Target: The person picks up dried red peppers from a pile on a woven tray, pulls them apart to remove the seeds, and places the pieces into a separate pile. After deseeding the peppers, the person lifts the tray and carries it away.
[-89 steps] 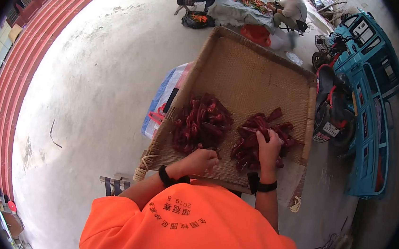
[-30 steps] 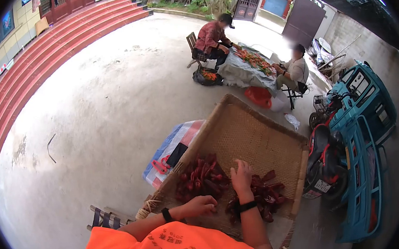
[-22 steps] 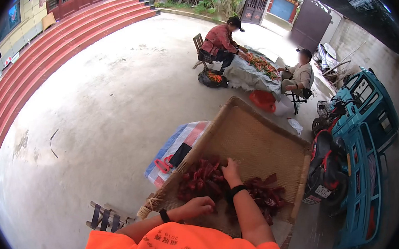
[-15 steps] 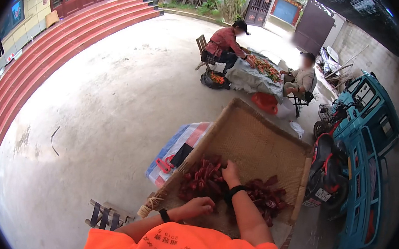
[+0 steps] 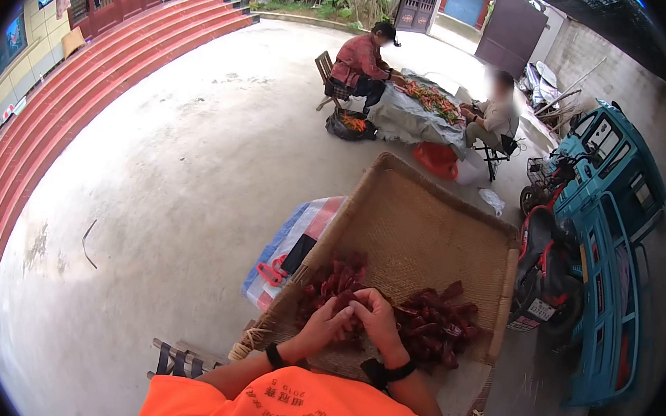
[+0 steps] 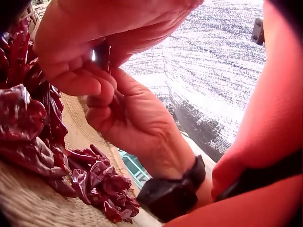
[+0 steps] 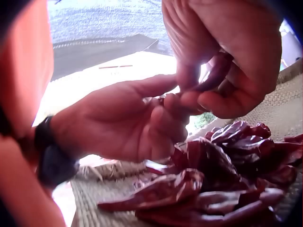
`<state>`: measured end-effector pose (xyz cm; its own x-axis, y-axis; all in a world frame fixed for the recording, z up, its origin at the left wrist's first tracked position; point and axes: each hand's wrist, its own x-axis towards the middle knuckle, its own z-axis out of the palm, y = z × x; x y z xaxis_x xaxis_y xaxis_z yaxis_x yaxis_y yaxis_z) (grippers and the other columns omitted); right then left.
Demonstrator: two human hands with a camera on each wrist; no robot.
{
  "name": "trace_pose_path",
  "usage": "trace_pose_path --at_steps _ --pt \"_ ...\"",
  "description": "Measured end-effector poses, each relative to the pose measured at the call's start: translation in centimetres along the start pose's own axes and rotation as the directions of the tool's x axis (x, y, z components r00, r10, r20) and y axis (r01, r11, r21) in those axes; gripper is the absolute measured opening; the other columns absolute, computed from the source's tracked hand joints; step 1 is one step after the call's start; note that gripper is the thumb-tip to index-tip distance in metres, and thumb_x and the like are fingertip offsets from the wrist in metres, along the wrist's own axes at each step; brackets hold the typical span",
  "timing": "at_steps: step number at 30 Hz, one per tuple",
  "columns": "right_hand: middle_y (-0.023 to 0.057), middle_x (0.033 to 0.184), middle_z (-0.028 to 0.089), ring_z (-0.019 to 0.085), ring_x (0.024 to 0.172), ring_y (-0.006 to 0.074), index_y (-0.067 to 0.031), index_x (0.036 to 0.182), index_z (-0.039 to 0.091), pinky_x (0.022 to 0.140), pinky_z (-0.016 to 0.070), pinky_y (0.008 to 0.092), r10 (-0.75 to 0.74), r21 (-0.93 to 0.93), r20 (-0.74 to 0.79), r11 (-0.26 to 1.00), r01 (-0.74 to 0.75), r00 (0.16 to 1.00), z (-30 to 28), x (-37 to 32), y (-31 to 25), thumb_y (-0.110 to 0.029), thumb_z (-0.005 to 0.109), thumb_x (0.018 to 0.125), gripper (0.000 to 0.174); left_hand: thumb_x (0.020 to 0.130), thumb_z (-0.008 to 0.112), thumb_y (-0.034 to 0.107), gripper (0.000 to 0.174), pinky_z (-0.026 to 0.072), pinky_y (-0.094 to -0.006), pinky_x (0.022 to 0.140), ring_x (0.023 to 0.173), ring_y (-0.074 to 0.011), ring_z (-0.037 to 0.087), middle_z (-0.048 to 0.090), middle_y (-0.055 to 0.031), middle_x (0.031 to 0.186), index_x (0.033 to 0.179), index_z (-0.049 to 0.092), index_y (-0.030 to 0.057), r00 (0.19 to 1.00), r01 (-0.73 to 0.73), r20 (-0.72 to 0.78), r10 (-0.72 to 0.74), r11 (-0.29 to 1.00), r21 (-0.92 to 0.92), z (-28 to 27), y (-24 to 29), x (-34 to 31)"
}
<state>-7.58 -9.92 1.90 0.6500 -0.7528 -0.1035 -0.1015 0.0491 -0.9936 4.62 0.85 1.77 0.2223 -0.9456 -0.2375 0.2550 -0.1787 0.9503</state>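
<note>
Both my hands meet over the front of a shallow woven tray. My right hand grips a dark red dried chili pepper in curled fingers. The thumb and fingers of my left hand pinch at its lower end, where the fingertips of the two hands crowd together and hide part of the pepper. In the head view, the left hand and right hand are between two heaps. The left heap of dried chilies is partly behind the hands; the right heap of dried chilies lies beside the right hand.
A striped cloth with a black flat thing and red-handled scissors lies left of the tray. A folding stool stands front left. Right stand a red motorbike and blue three-wheeler. Two people sit at a far table.
My right hand reached from the right heap over to the left heap, then came back towards me and joined the left hand, now with a chili between them. The head view has tilted up.
</note>
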Motion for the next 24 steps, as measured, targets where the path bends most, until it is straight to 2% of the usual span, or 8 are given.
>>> trace_pose_path --at_steps 4,7,10,14,16,18,21,24 --pt "-0.0007 0.083 0.061 0.057 0.068 0.0057 -0.0045 0.103 0.058 0.06 0.0464 0.0209 -0.011 -0.09 -0.023 0.996 0.009 1.0 0.7 -2.5 0.5 -0.014 0.064 0.094 0.014 0.101 0.054 0.028 0.022 0.0447 -0.0225 0.05 0.057 -0.0064 0.055 0.058 -0.0009 0.075 0.103 0.053 0.0056 0.998 -0.03 -0.051 0.032 0.999 0.031 -0.1 -1.0 0.3" --pt "-0.0017 0.08 0.059 0.056 0.068 0.0051 -0.0036 0.099 0.058 0.06 0.046 0.0202 0.183 0.083 0.015 0.98 -0.183 0.983 0.0 -4.0 0.7 -0.013 0.064 0.095 0.012 0.101 0.054 0.026 0.02 0.0436 -0.0223 0.049 0.056 -0.0057 0.054 0.057 -0.0001 0.071 0.102 0.053 0.0056 0.997 -0.032 -0.062 0.035 0.998 0.051 -0.1 -1.2 0.4" --pt "0.0008 0.081 0.061 0.055 0.066 0.0059 -0.0021 0.099 0.06 0.058 0.0453 0.0214 0.199 0.143 -0.016 0.97 -0.194 0.98 -0.6 -5.6 1.5 -0.016 0.065 0.094 0.016 0.101 0.054 0.024 0.02 0.0441 -0.0218 0.051 0.058 -0.0059 0.055 0.058 -0.0012 0.072 0.106 0.053 0.0051 0.998 -0.042 -0.035 0.043 0.999 0.024 0.0 -1.8 0.6" --pt "0.0009 0.078 0.061 0.056 0.068 0.0076 -0.0025 0.1 0.061 0.06 0.046 0.0251 0.11 -0.079 -0.127 0.99 -0.121 0.986 -3.0 -7.1 0.5 -0.015 0.064 0.093 0.014 0.1 0.055 0.023 0.027 0.0474 -0.0227 0.057 0.063 -0.0075 0.057 0.061 -0.0023 0.079 0.118 0.051 0.0029 0.991 0.048 0.126 -0.052 0.998 0.029 1.1 -1.3 0.0" --pt "0.0021 0.076 0.061 0.056 0.068 0.0089 -0.0026 0.1 0.062 0.06 0.0462 0.0267 0.008 -0.225 -0.217 0.973 -0.058 0.976 -5.2 -7.6 -0.5 -0.013 0.064 0.091 0.014 0.1 0.056 0.022 0.034 0.0493 -0.0241 0.06 0.066 -0.0087 0.059 0.063 -0.0027 0.083 0.125 0.048 0.0017 0.984 0.004 0.178 -0.033 0.987 0.161 1.3 -1.9 -0.1" --pt "0.007 0.084 0.062 0.06 0.074 0.016 -0.0034 0.101 0.062 0.067 0.0488 0.0318 -0.064 -0.427 -0.363 0.898 -0.104 0.93 -8.2 -8.1 -1.0 -0.011 0.065 0.089 0.015 0.099 0.055 0.02 0.039 0.0517 -0.0272 0.063 0.069 -0.011 0.061 0.066 -0.0053 0.088 0.13 0.046 -0.0013 0.972 -0.012 0.23 -0.044 0.972 0.236 1.2 -2.1 -0.4" --pt "0.0115 0.097 0.062 0.06 0.088 0.0263 -0.004 0.103 0.062 0.078 0.049 0.0377 -0.431 -0.872 -0.456 0.392 -0.293 0.779 -10.9 -8.3 -1.5 -0.01 0.064 0.087 0.018 0.098 0.055 0.019 0.033 0.0528 -0.0289 0.064 0.071 -0.0135 0.064 0.068 -0.0083 0.089 0.124 0.052 -0.001 0.951 0.022 0.289 -0.112 0.954 0.298 0.6 -2.1 -0.6" --pt "0.0128 0.106 0.06 0.055 0.1 0.0327 -0.0051 0.105 0.062 0.087 0.0461 0.0432 -0.393 -0.769 -0.477 0.62 -0.157 0.787 -9.6 -5.4 -1.8 -0.012 0.064 0.086 0.02 0.095 0.056 0.019 0.027 0.0536 -0.0314 0.064 0.072 -0.0167 0.067 0.069 -0.0118 0.091 0.114 0.058 0.0011 0.934 -0.135 0.343 -0.096 0.795 0.591 -0.3 -4.1 0.2"
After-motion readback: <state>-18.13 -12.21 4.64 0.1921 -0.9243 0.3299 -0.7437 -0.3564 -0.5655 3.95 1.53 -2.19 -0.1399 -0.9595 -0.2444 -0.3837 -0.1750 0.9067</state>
